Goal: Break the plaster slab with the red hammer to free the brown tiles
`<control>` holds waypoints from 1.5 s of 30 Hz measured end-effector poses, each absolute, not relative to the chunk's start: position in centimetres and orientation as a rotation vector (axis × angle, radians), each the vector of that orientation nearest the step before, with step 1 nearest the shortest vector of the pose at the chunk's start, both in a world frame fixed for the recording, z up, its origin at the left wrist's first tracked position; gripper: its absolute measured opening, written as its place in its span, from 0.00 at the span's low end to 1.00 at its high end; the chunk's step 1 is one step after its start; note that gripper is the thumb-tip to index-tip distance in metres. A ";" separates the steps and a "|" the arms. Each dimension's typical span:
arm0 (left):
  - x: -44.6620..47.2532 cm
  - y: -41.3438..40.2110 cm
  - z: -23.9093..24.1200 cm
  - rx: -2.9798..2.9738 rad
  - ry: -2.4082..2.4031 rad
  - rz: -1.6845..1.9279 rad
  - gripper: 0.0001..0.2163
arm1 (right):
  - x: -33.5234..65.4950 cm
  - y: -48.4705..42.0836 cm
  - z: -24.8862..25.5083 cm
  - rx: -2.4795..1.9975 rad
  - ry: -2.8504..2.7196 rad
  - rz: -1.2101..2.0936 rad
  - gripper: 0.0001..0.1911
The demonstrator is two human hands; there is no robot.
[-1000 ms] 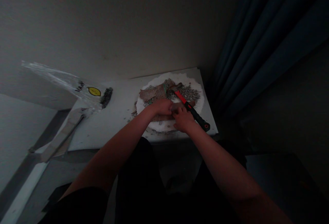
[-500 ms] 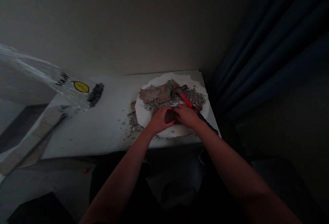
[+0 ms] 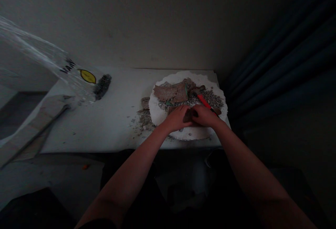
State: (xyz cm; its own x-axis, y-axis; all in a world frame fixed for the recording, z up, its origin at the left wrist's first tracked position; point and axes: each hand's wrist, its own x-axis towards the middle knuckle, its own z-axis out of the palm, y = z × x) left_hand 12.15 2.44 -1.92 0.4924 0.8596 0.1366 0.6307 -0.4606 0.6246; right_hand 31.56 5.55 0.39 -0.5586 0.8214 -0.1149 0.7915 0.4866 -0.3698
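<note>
My left hand point(image 3: 176, 118) and my right hand point(image 3: 204, 115) meet over the near part of a round white foam disc point(image 3: 162, 114). Both are closed on a dark brown flat fragment point(image 3: 188, 115) held between them. Behind my hands a larger cracked brown slab point(image 3: 170, 92) lies on the disc beside a heap of grey gravel point(image 3: 213, 97). A hammer with a red and black handle point(image 3: 202, 101) rests on the disc, partly hidden by my right hand.
The disc sits on a white table point(image 3: 110, 120) against a wall. Crumbs and small fragments point(image 3: 144, 116) lie left of the disc. A clear plastic bag with a yellow label point(image 3: 88, 76) lies at the left. A dark curtain point(image 3: 273, 54) hangs at the right.
The view has shifted so the disc and my hands sit further right. My hands stay together on the brown fragment, and my right hand now covers more of the hammer handle.
</note>
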 end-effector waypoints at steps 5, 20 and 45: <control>12.9 3.0 -1.5 2.366 1.267 0.476 0.08 | 32.1 4.6 1.0 -1.517 -2.541 0.575 0.06; 16.6 6.0 2.0 2.401 1.483 -0.089 0.06 | 33.7 2.4 1.3 -1.250 -2.739 0.892 0.10; 17.9 7.7 2.9 2.348 1.438 -0.420 0.09 | 34.7 4.3 2.0 -1.241 -2.610 1.418 0.13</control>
